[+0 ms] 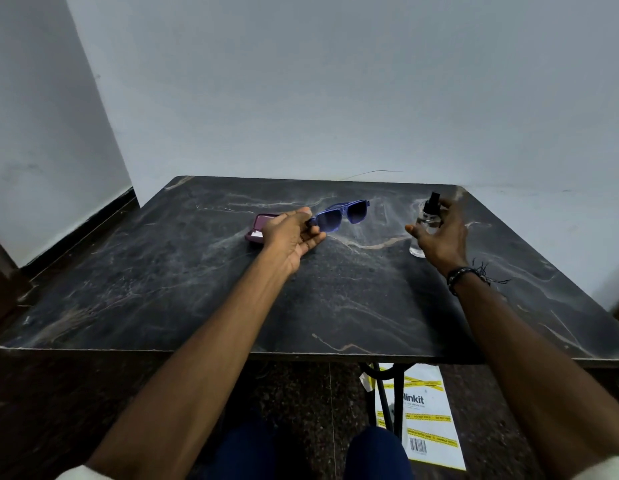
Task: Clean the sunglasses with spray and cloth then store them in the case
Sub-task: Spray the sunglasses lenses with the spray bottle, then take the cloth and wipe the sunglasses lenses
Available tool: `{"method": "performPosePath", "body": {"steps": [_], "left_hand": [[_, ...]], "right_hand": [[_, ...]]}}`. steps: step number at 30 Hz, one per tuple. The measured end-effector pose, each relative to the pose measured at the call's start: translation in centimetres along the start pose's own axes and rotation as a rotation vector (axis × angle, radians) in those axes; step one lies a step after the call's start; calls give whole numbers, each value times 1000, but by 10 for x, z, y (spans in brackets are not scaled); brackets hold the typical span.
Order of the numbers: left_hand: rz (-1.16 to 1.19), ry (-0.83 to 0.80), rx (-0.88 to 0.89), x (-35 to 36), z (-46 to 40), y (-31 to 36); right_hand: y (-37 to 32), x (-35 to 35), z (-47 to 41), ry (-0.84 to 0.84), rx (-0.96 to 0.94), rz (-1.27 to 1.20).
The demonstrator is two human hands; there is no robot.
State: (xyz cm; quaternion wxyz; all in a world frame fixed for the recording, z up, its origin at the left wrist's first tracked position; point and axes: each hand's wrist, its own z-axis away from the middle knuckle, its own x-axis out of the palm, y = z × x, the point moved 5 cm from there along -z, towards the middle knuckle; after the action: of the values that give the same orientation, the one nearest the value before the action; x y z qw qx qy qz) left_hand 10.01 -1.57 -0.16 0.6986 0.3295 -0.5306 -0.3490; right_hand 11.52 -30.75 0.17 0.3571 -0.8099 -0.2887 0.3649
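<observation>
Blue sunglasses (pixel 342 214) with dark lenses hang just above the dark marble table (pixel 162 289), and my left hand (pixel 294 233) pinches them by their left end. Behind that hand lies an open maroon case (pixel 257 228) with something white inside, partly hidden by the fingers. Towards the back right, my right hand (pixel 439 237) curls around a small clear spray bottle (pixel 426 223) with a black nozzle. The bottle stands upright and its base seems to rest on the table. I cannot see any cloth apart from the white thing in the case.
The table is pushed against a pale wall at the back. On the floor under its front edge, beside the black metal leg (pixel 384 393), lies a white and yellow delivery bag (pixel 426 420). My knees (pixel 377 452) show below the table's front edge.
</observation>
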Motion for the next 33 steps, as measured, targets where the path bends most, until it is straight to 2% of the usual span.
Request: {"method": "performPosePath", "body": {"steps": [9,15,18,22,33], "left_hand": [[100,6,-57,0,6,-1],[134,16,-57,-4,13,10],[138,26,-59,-8,16,16],[133,40,-53,-18,17,23],[150,76,-23,-60,16,57]], "right_hand": [[5,-3,14,4,-20,71],[-10,-15,38,348,-54,178],[-26,-15,44,429,-100,135],[-48,-1,45,381,-200,71],[-79,70,55,106,-200,-1]]}}
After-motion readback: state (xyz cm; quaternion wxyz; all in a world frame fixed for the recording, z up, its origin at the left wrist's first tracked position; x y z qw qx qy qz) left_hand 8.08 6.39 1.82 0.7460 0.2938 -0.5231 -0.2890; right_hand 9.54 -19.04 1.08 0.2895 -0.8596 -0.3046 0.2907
